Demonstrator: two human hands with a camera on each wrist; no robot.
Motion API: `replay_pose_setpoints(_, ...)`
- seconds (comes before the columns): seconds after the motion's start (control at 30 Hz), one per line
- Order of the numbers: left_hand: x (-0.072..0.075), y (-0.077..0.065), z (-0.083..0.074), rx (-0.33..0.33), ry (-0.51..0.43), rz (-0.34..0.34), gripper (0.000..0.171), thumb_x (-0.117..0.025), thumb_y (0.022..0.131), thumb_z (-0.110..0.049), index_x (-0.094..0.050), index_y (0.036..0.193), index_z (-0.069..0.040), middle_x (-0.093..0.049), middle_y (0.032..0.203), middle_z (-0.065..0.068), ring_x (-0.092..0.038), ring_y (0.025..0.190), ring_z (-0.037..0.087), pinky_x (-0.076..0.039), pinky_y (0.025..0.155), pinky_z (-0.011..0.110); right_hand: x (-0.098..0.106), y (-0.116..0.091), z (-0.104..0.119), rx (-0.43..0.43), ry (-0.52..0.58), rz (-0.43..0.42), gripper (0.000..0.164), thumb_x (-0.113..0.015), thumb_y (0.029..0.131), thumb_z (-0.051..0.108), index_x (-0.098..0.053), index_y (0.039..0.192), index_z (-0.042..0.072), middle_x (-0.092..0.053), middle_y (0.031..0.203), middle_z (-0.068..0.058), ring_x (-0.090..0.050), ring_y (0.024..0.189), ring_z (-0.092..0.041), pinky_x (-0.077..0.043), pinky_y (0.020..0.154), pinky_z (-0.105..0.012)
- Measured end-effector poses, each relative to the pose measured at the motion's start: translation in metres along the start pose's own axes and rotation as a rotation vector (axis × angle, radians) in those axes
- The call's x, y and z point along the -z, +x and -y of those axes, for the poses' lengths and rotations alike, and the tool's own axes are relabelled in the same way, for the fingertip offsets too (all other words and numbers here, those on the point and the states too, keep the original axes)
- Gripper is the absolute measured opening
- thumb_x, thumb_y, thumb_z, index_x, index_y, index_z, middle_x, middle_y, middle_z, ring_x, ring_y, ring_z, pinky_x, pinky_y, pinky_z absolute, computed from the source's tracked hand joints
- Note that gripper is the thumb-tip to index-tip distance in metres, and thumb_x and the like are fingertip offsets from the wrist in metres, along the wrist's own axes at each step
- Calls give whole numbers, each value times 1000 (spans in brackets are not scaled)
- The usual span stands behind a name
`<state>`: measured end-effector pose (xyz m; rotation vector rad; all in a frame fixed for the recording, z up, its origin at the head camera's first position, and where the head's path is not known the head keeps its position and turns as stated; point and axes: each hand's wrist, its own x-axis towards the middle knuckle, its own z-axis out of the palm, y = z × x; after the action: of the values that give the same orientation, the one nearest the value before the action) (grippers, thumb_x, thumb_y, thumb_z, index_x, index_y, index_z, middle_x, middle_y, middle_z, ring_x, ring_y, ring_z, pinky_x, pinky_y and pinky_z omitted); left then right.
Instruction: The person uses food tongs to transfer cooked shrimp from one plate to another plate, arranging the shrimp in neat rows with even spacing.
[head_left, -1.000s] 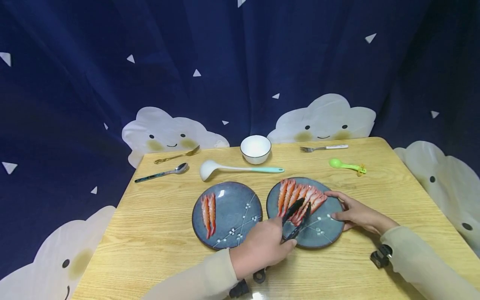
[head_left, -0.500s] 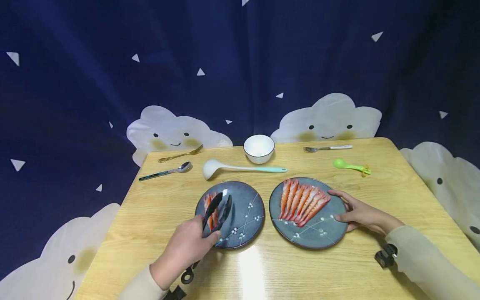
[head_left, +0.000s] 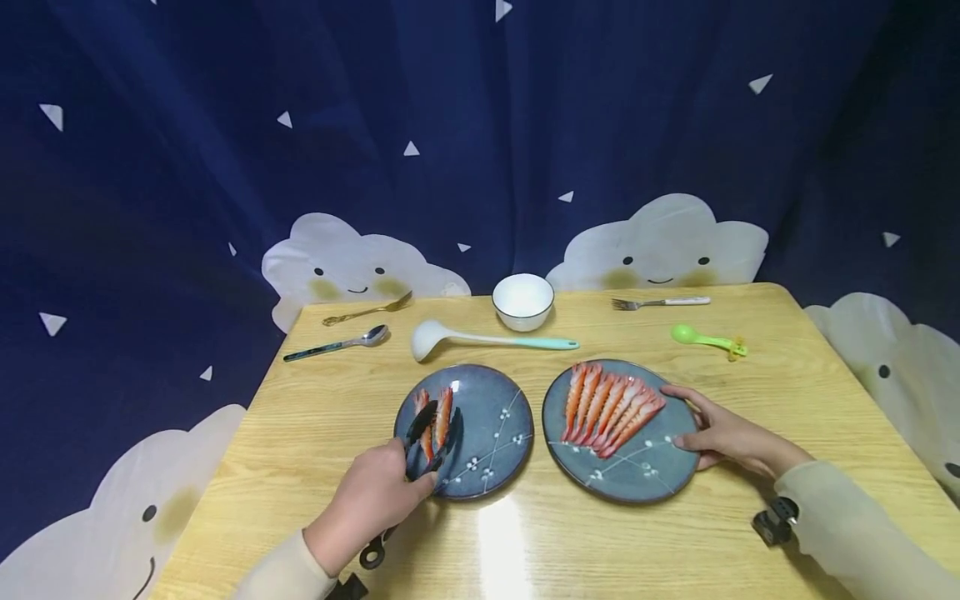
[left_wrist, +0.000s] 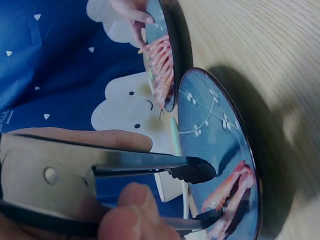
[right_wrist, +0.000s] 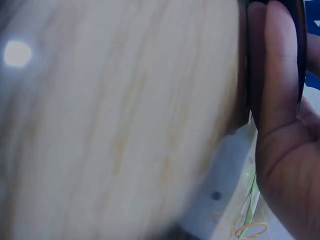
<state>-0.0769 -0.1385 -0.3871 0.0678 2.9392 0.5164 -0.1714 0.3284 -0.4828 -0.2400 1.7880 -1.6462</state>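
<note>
Kitchen tongs with dark tips are held in my left hand. In the head view their tips stand apart on either side of a shrimp on the left blue plate. Another shrimp lies just left of it, partly covered by one tip. My right hand grips the right rim of a matching plate, its thumb lying over the edge. Several shrimp fan out across that plate's upper left. In the right wrist view the plate's dark edge runs alongside the thumb.
Behind the plates lie a white ladle with a mint handle, a spoon and a gold fork. Further right are a white bowl, a fork and a green spoon. A blue curtain hangs behind the table.
My left hand has carried the tongs from the right plate over to the left one. The two shrimp there now lie farther apart. My right hand keeps its grip on the plate rim.
</note>
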Motion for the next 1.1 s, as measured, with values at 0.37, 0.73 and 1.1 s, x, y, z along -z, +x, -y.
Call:
replay_pose_setpoints(0.37,9,5,1,-11,-137,75,54,-60,73,-53,-55,91,-1,-55,76,6,-49,64,16,-38,51,30,-2,2,1,-13,-6,-32,81,-57,82,3,-3,138,25,-41,112,-29,-57,82,-40,-46,63,-48)
replay_pose_setpoints(0.73,20,4,23,31,-267,183,49,-62,71,-53,-58,88,-7,-48,59,3,-44,49,14,-37,44,30,0,-1,0,3,0,-29,81,-56,83,1,-2,138,25,-42,110,-29,-57,81,-41,-46,63,-49)
replay_pose_setpoints(1.1,18,5,22,6,-269,195,45,-65,71,-46,-60,91,-6,-47,58,3,-43,49,15,-36,45,30,-2,1,-2,-9,10,-38,80,-56,82,1,-3,138,24,-43,110,-28,-57,82,-39,-46,64,-49)
